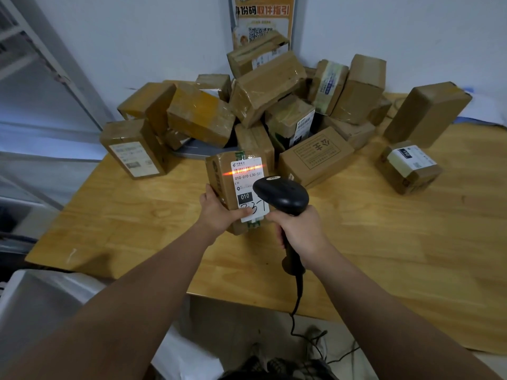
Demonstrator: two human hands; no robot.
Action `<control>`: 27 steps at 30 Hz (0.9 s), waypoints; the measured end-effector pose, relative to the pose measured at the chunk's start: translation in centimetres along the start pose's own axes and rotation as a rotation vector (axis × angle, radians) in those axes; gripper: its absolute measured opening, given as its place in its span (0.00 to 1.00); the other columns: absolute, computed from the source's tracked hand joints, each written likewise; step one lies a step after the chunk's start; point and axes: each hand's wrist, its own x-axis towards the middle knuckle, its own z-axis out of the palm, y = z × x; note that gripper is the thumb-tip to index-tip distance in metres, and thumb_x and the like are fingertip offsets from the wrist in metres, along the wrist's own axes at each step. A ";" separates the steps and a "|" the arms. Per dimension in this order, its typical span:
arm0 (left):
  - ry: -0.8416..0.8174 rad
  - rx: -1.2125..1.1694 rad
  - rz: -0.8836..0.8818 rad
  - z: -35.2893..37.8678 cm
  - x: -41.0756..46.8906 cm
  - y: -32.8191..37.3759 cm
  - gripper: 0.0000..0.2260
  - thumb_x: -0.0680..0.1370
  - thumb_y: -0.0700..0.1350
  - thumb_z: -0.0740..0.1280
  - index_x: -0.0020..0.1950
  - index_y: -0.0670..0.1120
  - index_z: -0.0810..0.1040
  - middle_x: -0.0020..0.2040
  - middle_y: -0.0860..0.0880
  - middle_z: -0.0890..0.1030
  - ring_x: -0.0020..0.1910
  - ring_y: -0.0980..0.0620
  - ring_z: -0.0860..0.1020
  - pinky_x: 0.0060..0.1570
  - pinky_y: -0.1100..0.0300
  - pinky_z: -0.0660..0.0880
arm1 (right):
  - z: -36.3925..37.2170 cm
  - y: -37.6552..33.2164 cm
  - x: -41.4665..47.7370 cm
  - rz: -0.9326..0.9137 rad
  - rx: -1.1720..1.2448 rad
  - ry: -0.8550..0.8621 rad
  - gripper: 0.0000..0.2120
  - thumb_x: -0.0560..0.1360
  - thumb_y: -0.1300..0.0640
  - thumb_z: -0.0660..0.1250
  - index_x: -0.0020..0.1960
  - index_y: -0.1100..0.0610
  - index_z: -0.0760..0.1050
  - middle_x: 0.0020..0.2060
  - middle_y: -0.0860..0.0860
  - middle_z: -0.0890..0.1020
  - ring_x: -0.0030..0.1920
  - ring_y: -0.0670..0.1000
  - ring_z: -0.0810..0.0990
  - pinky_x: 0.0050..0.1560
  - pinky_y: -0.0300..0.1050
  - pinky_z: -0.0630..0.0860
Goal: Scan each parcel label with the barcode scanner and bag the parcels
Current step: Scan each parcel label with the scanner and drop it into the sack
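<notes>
My left hand (pixel 219 212) grips a brown cardboard parcel (pixel 219 171) by its lower end, thumb on the white label (pixel 248 185), and holds it upright above the wooden table (pixel 384 242). My right hand (pixel 299 229) grips the handle of a black corded barcode scanner (pixel 281 194), whose head sits just right of the label. An orange-red scan line (pixel 244 170) falls across the barcode near the label's top. A pile of several brown parcels (pixel 263 86) fills the far part of the table.
A lone labelled box (pixel 408 167) and a tall box (pixel 426 113) stand at the right. A white bag (pixel 41 305) lies below the table's left edge. The scanner cable (pixel 297 305) hangs off the near edge. A poster (pixel 263 20) hangs on the wall.
</notes>
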 end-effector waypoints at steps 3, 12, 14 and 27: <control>-0.007 -0.006 0.001 -0.1 0.3 -0.1 0.40 0.63 0.47 0.82 0.68 0.46 0.62 0.62 0.48 0.63 0.61 0.51 0.67 0.59 0.55 0.69 | 0.0 -0.1 0.2 0.006 0.000 0.009 0.16 0.72 0.61 0.69 0.27 0.61 0.71 0.20 0.53 0.72 0.21 0.50 0.70 0.28 0.41 0.71; -0.016 0.006 0.003 -0.2 0.7 -0.3 0.44 0.63 0.47 0.82 0.71 0.46 0.60 0.66 0.46 0.63 0.65 0.49 0.67 0.58 0.55 0.68 | 0.1 -0.1 0.5 0.006 -0.007 -0.003 0.16 0.72 0.62 0.68 0.27 0.61 0.71 0.20 0.54 0.71 0.21 0.50 0.69 0.27 0.41 0.70; -0.018 0.012 -0.004 -0.2 0.7 -0.3 0.45 0.63 0.48 0.82 0.72 0.46 0.59 0.66 0.46 0.63 0.66 0.49 0.66 0.61 0.53 0.69 | 0.2 0.0 0.5 0.008 -0.007 -0.005 0.16 0.72 0.61 0.68 0.27 0.62 0.71 0.20 0.54 0.71 0.21 0.50 0.69 0.28 0.42 0.70; -0.029 0.009 -0.021 -0.2 0.3 -0.2 0.43 0.64 0.47 0.81 0.72 0.47 0.59 0.67 0.46 0.62 0.66 0.47 0.67 0.64 0.52 0.69 | 0.3 2.9 -1.3 -0.061 0.035 0.028 0.17 0.73 0.64 0.68 0.26 0.59 0.71 0.20 0.53 0.72 0.22 0.49 0.70 0.28 0.37 0.72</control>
